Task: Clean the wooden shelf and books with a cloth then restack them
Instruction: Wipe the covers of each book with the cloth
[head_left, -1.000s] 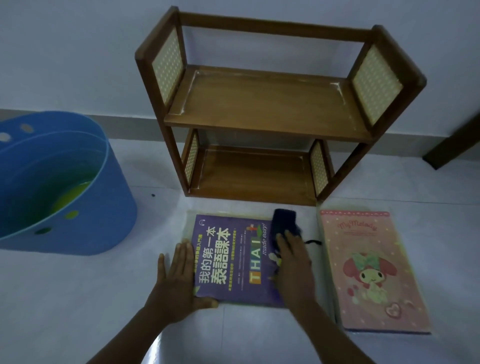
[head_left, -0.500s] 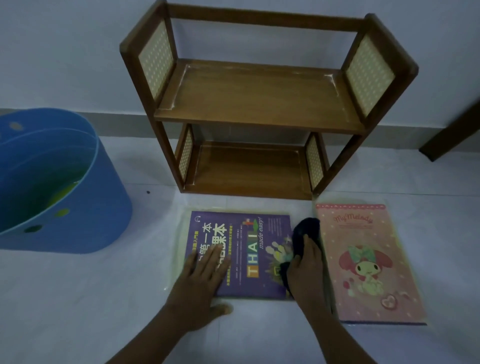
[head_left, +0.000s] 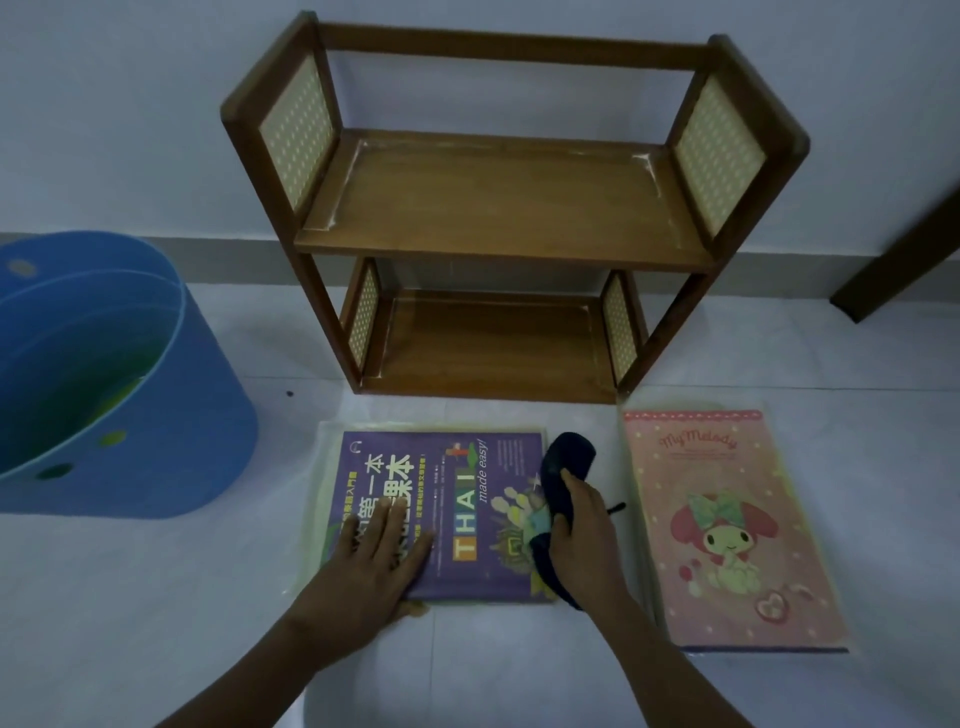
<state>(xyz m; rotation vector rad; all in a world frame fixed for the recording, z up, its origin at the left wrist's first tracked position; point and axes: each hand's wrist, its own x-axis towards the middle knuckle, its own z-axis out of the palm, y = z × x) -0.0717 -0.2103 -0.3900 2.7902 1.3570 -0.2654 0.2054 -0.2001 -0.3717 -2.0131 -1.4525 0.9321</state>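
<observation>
dim room: pale wall (head_left: 130, 104), glossy white floor (head_left: 156, 623), grey skirting (head_left: 769, 275).

A two-tier wooden shelf (head_left: 506, 218) stands on the pale floor (head_left: 156, 597) against the wall. In front of it lie two books — a purple Thai textbook (head_left: 467, 499) and, to its right, a pink My Melody book (head_left: 722, 525). The left hand (head_left: 376, 564) presses flat on the textbook's lower left part. The right hand (head_left: 584, 525) grips a dark cloth (head_left: 563, 467) at the textbook's right edge. A blue tub (head_left: 130, 457) stands at the far left.
</observation>
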